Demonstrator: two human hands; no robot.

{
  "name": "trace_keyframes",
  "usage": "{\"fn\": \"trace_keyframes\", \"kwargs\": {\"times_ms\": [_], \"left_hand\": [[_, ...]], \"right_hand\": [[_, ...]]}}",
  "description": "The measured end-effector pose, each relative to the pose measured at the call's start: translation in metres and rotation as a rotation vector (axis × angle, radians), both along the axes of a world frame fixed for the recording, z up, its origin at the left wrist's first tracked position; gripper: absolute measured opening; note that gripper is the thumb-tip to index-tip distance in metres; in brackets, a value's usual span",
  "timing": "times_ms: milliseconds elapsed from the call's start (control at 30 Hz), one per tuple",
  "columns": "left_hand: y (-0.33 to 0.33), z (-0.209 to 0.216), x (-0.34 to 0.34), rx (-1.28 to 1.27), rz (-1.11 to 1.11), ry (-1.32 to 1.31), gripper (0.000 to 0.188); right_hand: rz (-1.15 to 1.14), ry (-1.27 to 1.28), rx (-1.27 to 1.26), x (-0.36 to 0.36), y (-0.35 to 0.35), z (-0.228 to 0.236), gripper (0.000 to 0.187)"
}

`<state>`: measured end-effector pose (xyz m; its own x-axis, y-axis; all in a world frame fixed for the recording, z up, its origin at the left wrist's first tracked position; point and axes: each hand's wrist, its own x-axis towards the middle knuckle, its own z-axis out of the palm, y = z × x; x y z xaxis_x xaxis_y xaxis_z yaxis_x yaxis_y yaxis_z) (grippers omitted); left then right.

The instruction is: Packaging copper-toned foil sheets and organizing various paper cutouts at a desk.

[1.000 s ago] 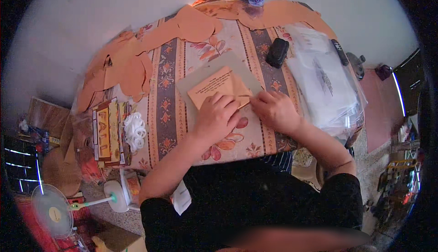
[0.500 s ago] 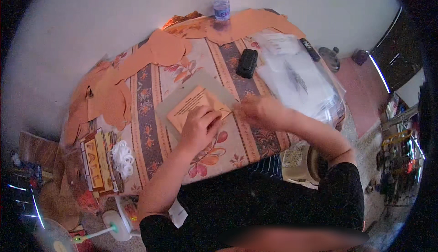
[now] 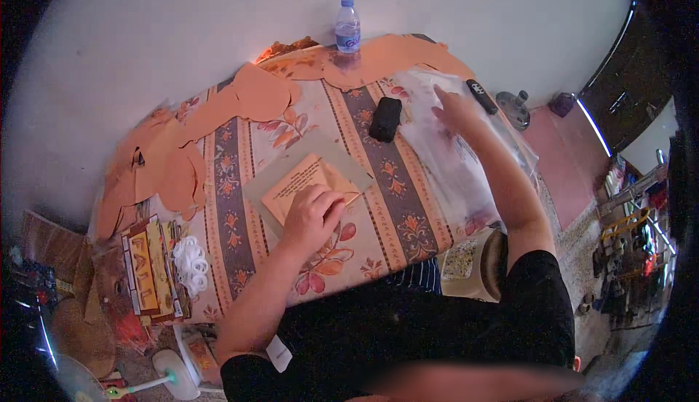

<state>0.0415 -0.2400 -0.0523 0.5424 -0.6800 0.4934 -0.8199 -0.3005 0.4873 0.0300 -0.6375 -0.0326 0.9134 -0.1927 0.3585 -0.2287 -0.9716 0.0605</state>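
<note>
An orange card (image 3: 297, 181) with dark print lies on a grey sheet (image 3: 269, 176) in the middle of the patterned tablecloth (image 3: 393, 213). My left hand (image 3: 312, 216) rests flat on the card's near edge and presses it down. My right hand (image 3: 457, 114) is stretched far to the right, fingers spread, lying on a stack of clear plastic bags (image 3: 451, 162). Whether it grips a bag cannot be told. A black pouch (image 3: 385, 119) lies between the card and the bags.
Orange cut-out shapes (image 3: 247, 96) line the table's far and left edges. A water bottle (image 3: 347, 26) stands at the back. A black remote (image 3: 480, 96) lies by the bags. White rings (image 3: 191, 263) and a printed packet (image 3: 149, 271) sit at the left. A fan (image 3: 171, 376) stands on the floor.
My right hand left the card and reached right and away onto the plastic bags. My left hand stayed on the card. The view shifted to the right.
</note>
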Motion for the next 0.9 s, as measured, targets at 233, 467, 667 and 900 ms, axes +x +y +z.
{"fn": "trace_keyframes", "kwargs": {"times_ms": [233,467,667,900], "left_hand": [[-0.001,0.000,0.000,-0.018,-0.004,0.013,0.014],[-0.002,-0.001,0.000,-0.017,-0.009,-0.002,0.014],[-0.001,0.001,-0.001,-0.024,-0.030,0.026,0.015],[0.002,-0.002,0.001,-0.006,-0.023,-0.015,0.015]], "right_hand": [[-0.216,-0.014,0.168,0.017,0.010,0.027,0.044],[0.215,-0.220,0.252,0.016,-0.006,-0.010,0.037],[0.310,0.182,0.224,0.016,-0.022,-0.008,0.032],[0.275,0.240,0.414,-0.034,0.006,0.017,0.034]]}}
